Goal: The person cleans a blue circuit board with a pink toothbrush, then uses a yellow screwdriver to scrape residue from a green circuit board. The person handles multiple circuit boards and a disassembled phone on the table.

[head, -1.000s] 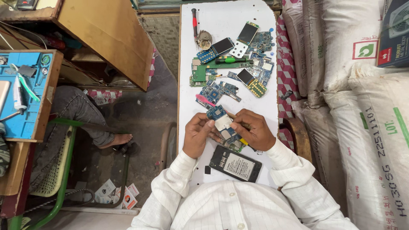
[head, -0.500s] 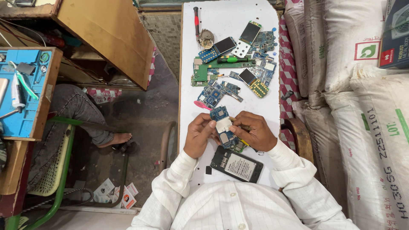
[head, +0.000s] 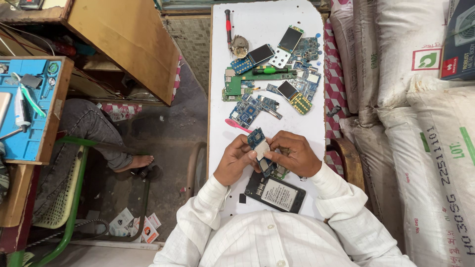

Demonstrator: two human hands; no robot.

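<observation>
Sacks (head: pixel 420 128), white and bulging, are standing stacked along the right side, the biggest things in view. Next in size, a narrow white table (head: pixel 267 15) is running up the middle, and a wooden cabinet (head: pixel 123 39) is leaning in at the upper left. A co-worker's leg (head: pixel 94 133) in grey cloth is resting on the floor beside a green chair (head: pixel 69 193), under a blue work mat (head: pixel 24 109) carrying small tools.

On the table, a heap of phone parts is lying well beyond the hands: a long green circuit board (head: pixel 242 81), several blue boards (head: pixel 250 110), two small screens (head: pixel 289 39), a green-handled screwdriver (head: pixel 272 70) and a red-handled screwdriver (head: pixel 228 24). A pink plastic pry tool (head: pixel 236 125) is lying just above the hands. A black phone back (head: pixel 275 193) with a pale label is lying close to the person's chest, just below the wrists.

The left hand (head: pixel 236 160) is pinching a small blue circuit board (head: pixel 257 141) from its left edge, its grip closed on the board. The right hand (head: pixel 293 155) is meeting the same board from the right, fingers curled and closed around its lower part. The board is being held tilted above the table, between both hands and over the black phone back's upper edge.
</observation>
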